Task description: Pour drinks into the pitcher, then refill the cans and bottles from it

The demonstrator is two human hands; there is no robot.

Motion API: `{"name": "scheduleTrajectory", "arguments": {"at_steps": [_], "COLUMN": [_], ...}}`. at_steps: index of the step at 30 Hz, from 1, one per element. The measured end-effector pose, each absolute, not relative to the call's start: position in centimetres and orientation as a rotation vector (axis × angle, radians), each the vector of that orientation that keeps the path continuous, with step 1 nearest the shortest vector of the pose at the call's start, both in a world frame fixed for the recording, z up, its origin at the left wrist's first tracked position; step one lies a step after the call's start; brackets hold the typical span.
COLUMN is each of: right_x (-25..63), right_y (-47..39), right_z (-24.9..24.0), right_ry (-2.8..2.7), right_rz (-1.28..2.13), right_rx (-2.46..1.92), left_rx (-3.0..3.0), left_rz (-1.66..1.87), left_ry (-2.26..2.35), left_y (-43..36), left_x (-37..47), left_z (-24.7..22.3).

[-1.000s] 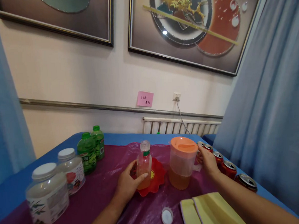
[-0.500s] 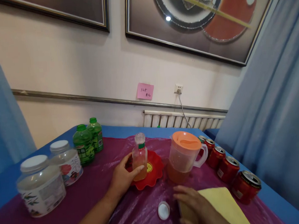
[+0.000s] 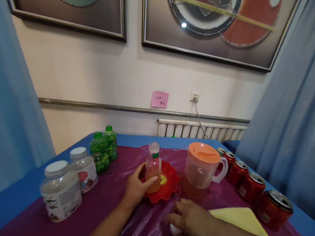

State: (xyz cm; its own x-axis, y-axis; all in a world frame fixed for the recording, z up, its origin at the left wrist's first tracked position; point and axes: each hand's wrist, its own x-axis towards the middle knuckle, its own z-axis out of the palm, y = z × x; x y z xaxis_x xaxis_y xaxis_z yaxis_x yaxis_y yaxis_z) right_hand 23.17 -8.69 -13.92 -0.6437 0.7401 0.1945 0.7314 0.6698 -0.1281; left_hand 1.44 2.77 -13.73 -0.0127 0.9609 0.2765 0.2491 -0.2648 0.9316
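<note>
My left hand [image 3: 138, 184] is wrapped round a clear, open bottle [image 3: 153, 169] with some amber liquid in it. The bottle stands upright on a red scalloped plate [image 3: 171, 182]. My right hand [image 3: 190, 216] is down on the purple cover, its fingers over a small white cap [image 3: 175, 230] that is mostly hidden. Behind the right hand stands a clear pitcher [image 3: 202, 168] with an orange lid and amber liquid low inside. A yellow cloth [image 3: 238, 221] lies partly under the right forearm.
Two white-lidded jars [image 3: 61, 193] and two green bottles [image 3: 99, 152] stand at the left. Several red cans [image 3: 252, 187] line the right side. The purple plastic cover [image 3: 103, 201] lies on a blue table [image 3: 77, 145] before a wall and radiator.
My right hand has moved left from beside the yellow cloth onto the white cap. My left hand still holds the bottle. The whole view has shifted slightly.
</note>
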Motion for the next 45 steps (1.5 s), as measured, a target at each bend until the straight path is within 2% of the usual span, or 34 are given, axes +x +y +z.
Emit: {"name": "scheduleTrajectory", "arguments": {"at_steps": [6,11,16,25,37,45], "right_x": [20.0,18.2,18.1,18.7,18.6,18.1], "right_y": [-5.2,-0.8,0.0,0.0,-0.7,-0.9], "right_z": [-6.1,-6.8,-9.0,-10.3,-9.6,-9.1], "right_ry": [-1.701,-1.147,-1.136,-1.278,-1.287,-1.223], "right_rz": [0.228,0.427,0.502,0.619,0.519,0.643], "right_rx": [-0.83,-0.733,-0.745,-0.757,-0.784,-0.746], "left_rx": [1.636,1.694,1.773,1.842,1.87,1.925], "left_rz": [1.303,1.277,1.205,1.215,1.206,1.189], "left_ry": [1.275,1.266,1.167,1.111,1.143,1.16], "left_y": [2.2,1.8,1.1,1.2,1.1,1.0], "left_x": [1.2,1.1,1.3,0.8,0.7,0.9], "left_z": [-13.5,-13.9,-13.9,-14.3,-14.5,-14.2]}}
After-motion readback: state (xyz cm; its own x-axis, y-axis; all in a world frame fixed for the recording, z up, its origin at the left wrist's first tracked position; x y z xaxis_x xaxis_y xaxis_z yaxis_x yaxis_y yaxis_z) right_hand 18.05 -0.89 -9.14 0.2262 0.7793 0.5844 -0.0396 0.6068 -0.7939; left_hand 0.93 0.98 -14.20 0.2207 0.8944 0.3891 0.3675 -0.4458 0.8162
